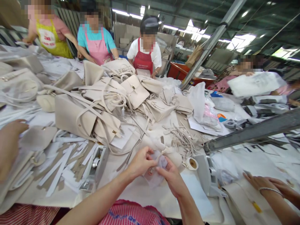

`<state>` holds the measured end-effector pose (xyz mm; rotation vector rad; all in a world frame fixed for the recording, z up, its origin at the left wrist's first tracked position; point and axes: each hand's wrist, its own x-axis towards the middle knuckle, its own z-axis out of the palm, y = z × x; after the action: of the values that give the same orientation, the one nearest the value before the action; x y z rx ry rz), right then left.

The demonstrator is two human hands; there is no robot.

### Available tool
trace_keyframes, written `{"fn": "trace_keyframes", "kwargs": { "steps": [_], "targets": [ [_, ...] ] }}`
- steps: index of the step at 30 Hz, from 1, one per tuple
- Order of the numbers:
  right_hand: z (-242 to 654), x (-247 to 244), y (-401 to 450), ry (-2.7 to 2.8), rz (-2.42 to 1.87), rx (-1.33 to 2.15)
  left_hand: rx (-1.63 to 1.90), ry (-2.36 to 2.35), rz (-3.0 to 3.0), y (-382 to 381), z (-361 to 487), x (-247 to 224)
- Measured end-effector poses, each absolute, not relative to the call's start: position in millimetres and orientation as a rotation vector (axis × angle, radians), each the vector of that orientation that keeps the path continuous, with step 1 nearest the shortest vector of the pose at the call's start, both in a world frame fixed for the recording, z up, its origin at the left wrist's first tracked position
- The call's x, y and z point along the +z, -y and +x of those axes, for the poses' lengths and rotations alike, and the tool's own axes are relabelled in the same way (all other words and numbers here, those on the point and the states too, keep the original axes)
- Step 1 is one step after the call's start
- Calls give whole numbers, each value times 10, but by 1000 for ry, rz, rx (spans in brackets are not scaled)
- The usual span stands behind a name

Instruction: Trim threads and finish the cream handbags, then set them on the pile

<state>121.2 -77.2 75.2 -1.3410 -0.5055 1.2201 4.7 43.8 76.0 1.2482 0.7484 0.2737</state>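
Observation:
Near the table's front edge, my left hand (pixel 141 162) pinches one side of a small translucent plastic wrap (pixel 155 176). On its other side my right hand (pixel 172 176) is closed on the same wrap, thumb and fingers together. A small reddish metallic piece shows through the plastic between them. Behind my fingers lies a beige bag part (pixel 174 156) with a thin strap that reaches the wrap. Close by on the right rests a roll of tape (pixel 192 163).
Beige bags (pixel 134 90) are heaped ahead. Tape dispensers stand left (pixel 95 167) and right (pixel 207 175), with cut strips (pixel 58 165) at left. A co-worker's hands (pixel 269 186) rest on a bag at right; another hand (pixel 11 143) is at far left. A metal beam (pixel 255 131) crosses the right.

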Motion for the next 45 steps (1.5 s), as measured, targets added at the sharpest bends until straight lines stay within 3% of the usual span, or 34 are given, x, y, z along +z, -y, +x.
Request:
{"fn": "trace_keyframes", "kwargs": {
  "steps": [11, 18, 27, 45],
  "targets": [
    [1233, 700, 696, 372, -1322, 1311, 329, -883, 1727, -433, -89, 949],
    [1297, 717, 692, 288, -1267, 1337, -10, -580, 1038, -404, -233, 747],
    [1402, 752, 714, 361, -1456, 1175, 185, -794, 943, -177, -253, 584],
    [1453, 857, 612, 549, -1433, 1318, 484, -706, 1421, -57, -489, 372]
  ]
}}
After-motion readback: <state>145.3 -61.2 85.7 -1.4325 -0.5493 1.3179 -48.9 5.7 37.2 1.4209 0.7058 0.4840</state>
